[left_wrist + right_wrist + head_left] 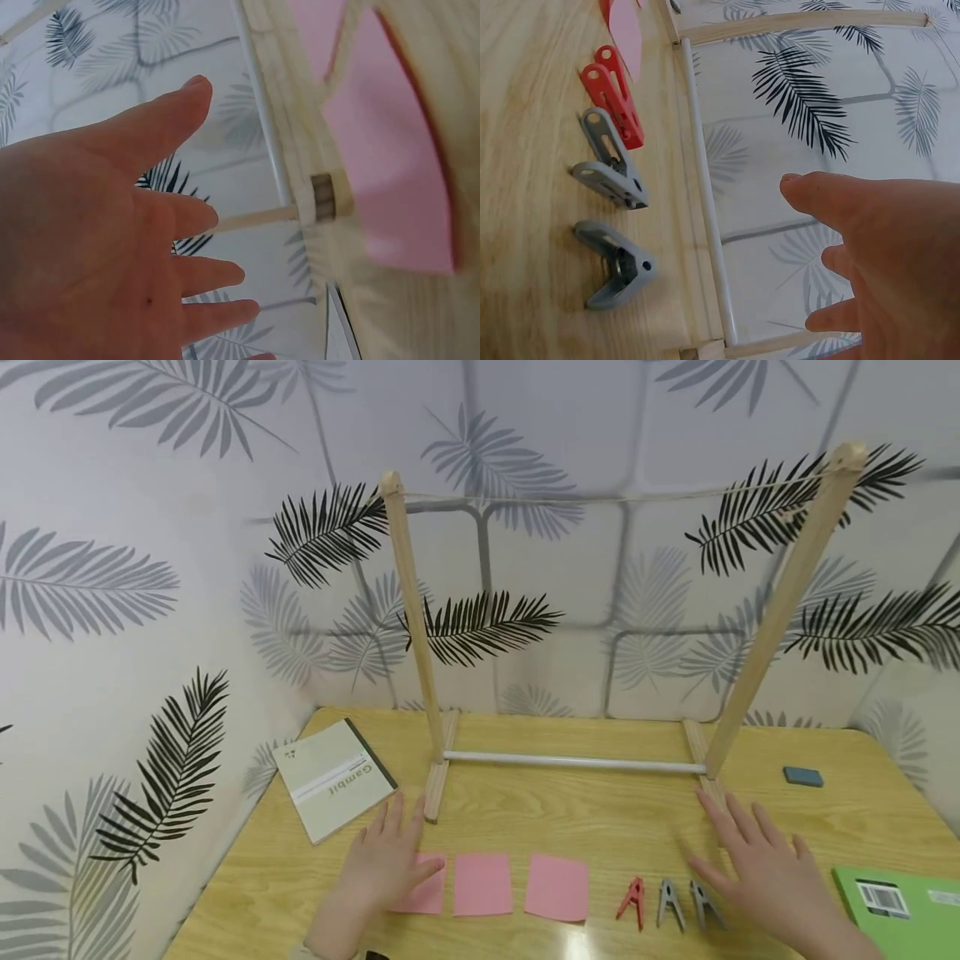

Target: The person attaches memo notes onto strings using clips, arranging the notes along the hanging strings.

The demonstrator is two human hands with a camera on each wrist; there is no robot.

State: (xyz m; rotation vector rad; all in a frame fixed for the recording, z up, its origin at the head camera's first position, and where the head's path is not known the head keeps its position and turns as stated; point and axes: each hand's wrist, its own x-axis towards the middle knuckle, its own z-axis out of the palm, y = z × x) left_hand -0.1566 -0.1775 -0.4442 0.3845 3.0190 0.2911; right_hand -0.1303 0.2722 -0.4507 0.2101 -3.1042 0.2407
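My left hand [382,864] is spread with straight fingers, overlapping the leftmost pink paper note [429,893] in the head view. In the left wrist view its palm shows with nothing in it. Two more pink notes, a middle one [482,885] and a right one [557,887], lie in a row beside it. My right hand [776,881] is also spread and holds nothing. Just left of it are a red clothespin [632,902] and two grey clothespins, one [670,903] beside the red and one [615,264] nearest the hand.
Behind the hands stands a wooden frame with a left post [414,610], a right post [783,602], a string [622,498] across the top and a white rod [577,762] below. A notebook [335,781] lies left; a blue block [803,777] and green pad [911,914] lie right.
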